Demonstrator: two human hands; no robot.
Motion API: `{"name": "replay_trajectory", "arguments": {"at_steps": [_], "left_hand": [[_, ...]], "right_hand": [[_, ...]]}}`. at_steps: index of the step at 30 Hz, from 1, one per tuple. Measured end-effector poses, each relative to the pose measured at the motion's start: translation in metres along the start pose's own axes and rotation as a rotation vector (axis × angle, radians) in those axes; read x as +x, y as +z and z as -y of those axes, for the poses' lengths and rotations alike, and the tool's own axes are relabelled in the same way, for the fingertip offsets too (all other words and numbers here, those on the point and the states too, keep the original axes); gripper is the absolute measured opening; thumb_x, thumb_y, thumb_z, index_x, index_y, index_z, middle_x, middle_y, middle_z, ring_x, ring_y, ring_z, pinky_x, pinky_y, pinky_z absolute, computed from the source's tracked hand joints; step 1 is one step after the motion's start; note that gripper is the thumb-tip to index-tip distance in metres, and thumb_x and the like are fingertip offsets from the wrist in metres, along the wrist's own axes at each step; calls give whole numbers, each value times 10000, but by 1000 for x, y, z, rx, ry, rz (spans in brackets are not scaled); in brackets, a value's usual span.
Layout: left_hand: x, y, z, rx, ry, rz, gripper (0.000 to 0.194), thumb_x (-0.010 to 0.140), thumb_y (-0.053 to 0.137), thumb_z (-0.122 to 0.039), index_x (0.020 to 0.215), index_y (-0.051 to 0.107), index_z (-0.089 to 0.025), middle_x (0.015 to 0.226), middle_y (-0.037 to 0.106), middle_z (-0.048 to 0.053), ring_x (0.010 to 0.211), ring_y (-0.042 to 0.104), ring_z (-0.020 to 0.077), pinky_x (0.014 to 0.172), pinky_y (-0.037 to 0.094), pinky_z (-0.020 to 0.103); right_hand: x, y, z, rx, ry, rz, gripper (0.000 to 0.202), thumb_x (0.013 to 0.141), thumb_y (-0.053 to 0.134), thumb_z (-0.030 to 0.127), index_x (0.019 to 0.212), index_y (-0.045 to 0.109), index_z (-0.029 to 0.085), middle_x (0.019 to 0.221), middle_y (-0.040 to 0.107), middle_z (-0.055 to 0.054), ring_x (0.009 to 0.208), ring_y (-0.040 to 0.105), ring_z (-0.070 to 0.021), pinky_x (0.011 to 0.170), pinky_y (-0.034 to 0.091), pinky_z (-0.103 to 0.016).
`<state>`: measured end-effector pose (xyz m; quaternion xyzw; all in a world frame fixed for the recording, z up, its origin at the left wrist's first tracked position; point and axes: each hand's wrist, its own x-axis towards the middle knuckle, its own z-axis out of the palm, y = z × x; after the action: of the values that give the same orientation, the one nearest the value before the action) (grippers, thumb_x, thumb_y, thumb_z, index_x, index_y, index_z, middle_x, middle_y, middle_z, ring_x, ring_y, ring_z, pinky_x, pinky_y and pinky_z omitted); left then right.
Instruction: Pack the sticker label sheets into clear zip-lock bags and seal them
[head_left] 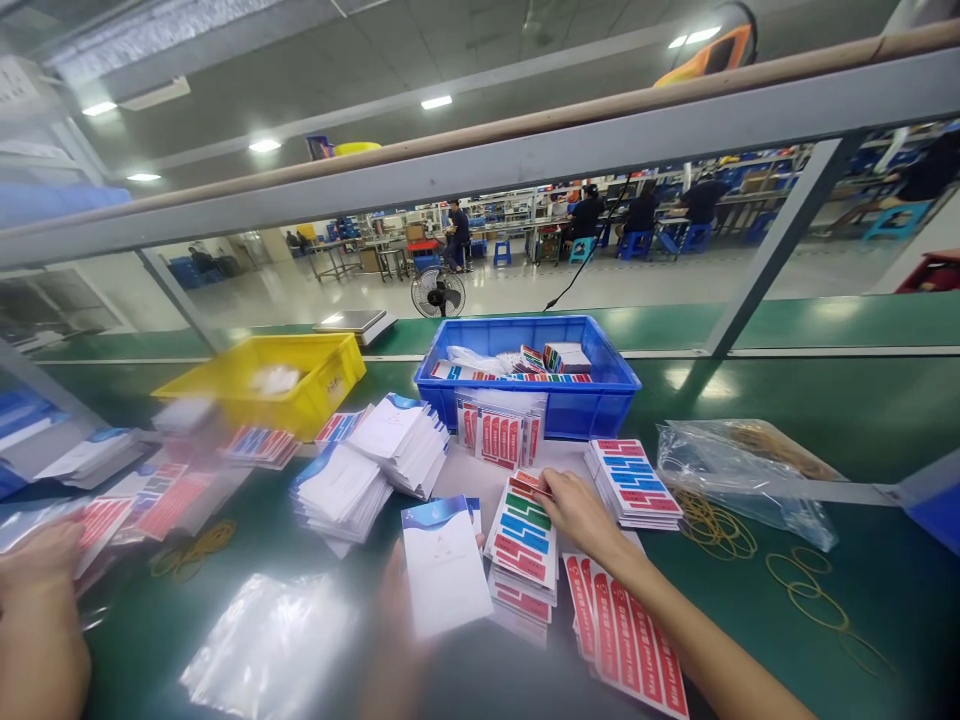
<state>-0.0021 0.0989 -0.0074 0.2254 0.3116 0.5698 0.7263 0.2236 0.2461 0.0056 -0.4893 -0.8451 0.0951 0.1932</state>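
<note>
My left hand [397, 610], blurred and partly hidden, holds a white booklet [444, 570] with a blue top edge, tilted up near the bottom middle. Just right of it, the fingers of my right hand [566, 505] pinch the top edge of a sticker sheet on a stack of red, green and blue sticker sheets [523, 540]. Fanned red label sheets [626, 635] lie below my right forearm. Another sticker stack [634, 480] stands to the right of my right hand. Piles of white booklets [394, 430] are at the left, beyond my left hand.
A blue bin [529, 405] with sticker sheets stands behind the stacks, a yellow bin [330, 385] left of it. Clear plastic bags [262, 645] lie front left. Rubber bands [716, 525] and a bag are at right. Another person's hand [41, 570] holds sheets far left.
</note>
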Motion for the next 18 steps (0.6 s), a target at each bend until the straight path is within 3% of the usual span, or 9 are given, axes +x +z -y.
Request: {"name": "replay_trajectory", "arguments": {"at_steps": [4, 6, 8, 10, 12, 14, 16, 18], "left_hand": [[0, 4, 0, 97, 11, -46, 548, 836, 359, -619, 1125, 565, -200, 1095, 655, 73, 1259, 406, 373, 924, 454, 458], [1, 7, 4, 88, 16, -90, 534, 850, 359, -612, 1076, 587, -185, 1044, 671, 82, 1203, 469, 377, 875, 478, 441], [1, 10, 13, 57, 25, -138, 522, 853, 377, -604, 1067, 602, -184, 1013, 682, 82, 1153, 517, 373, 845, 487, 432], [1, 11, 24, 25, 37, -177, 510, 840, 427, -589, 1080, 616, -182, 997, 688, 88, 1113, 550, 371, 829, 489, 433], [1, 10, 37, -6, 31, -185, 488, 805, 509, -555, 1103, 625, -186, 994, 692, 95, 1086, 566, 381, 822, 486, 459], [3, 10, 48, -46, -32, -132, 491, 744, 601, -509, 1140, 621, -219, 1021, 690, 96, 1086, 562, 402, 828, 470, 508], [7, 10, 53, -79, -123, -46, 570, 655, 686, -468, 1178, 606, -257, 1078, 673, 104, 1111, 537, 425, 852, 444, 549], [9, 11, 53, -86, -210, 25, 657, 581, 740, -445, 1201, 592, -284, 1143, 646, 117, 1152, 499, 433, 890, 419, 557]], "right_hand": [[-12, -47, 7, 213, -43, -16, 213, 946, 372, 377, 854, 464, 208, 838, 592, -6, 783, 569, -149, 700, 446, -253], [-20, -66, 22, 485, -64, 66, 249, 924, 411, 438, 828, 464, 214, 803, 559, 6, 773, 557, -150, 689, 448, -245], [-27, -69, 42, 629, -95, 230, 265, 915, 417, 459, 826, 477, 216, 789, 550, 8, 744, 556, -150, 660, 454, -245], [-32, -53, 59, 637, -143, 301, 248, 915, 420, 441, 836, 488, 217, 809, 571, -1, 758, 563, -164, 683, 462, -272], [-33, -27, 71, 550, -181, 219, 208, 910, 436, 403, 849, 495, 214, 857, 590, -25, 814, 570, -196, 741, 462, -331], [-31, -9, 76, 488, -205, 58, 157, 904, 450, 351, 954, 507, 213, 986, 593, -64, 958, 555, -238, 853, 432, -409], [-31, -12, 82, 519, -211, -75, 177, 903, 461, 311, 1054, 491, 226, 1102, 568, -82, 1082, 511, -249, 940, 383, -450], [-36, -37, 92, 667, -208, -105, 155, 910, 473, 303, 1056, 493, 255, 1130, 559, -64, 1116, 499, -224, 962, 383, -422]]}}
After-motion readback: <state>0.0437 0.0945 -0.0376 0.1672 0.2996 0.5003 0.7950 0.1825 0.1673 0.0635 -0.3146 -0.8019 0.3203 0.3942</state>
